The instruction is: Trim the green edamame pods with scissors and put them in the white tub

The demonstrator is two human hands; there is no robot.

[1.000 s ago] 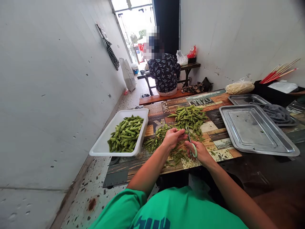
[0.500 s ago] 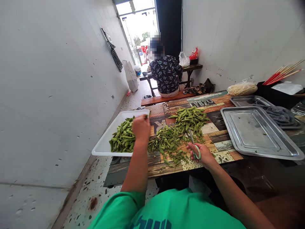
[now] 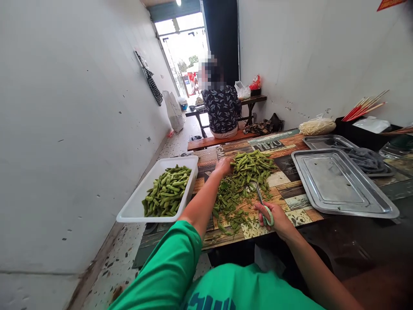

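- Your left hand [image 3: 224, 165] is at the left edge of the far pile of green pods [image 3: 253, 165]; its fingertips are hidden, so you cannot tell how far open it is or whether it has hold of a pod.
- Your right hand [image 3: 274, 218] is curled around the handles of the scissors [image 3: 259, 193], partly covering them.
- The blade tips are hard to make out against the greenery, and you cannot tell whether the blades meet.
- The scissors' long axis runs from near to far, leaning a little left, with the blades pointing away from you toward the far pile.
- The piled pods point many ways, lying crossed over one another on the table [image 3: 280, 178].
- You see slim metal blades and pale green handle loops; the pods are slender and slightly bumpy.
- Nearer you, between your arms, green scraps [image 3: 230, 206] are strewn loosely, too small to tell apart one by one.
- To your left, a white tub [image 3: 137, 206] holds a heap of pods [image 3: 167, 189], which hides part of its floor.
- A metal tray [image 3: 335, 181] lies to your right.
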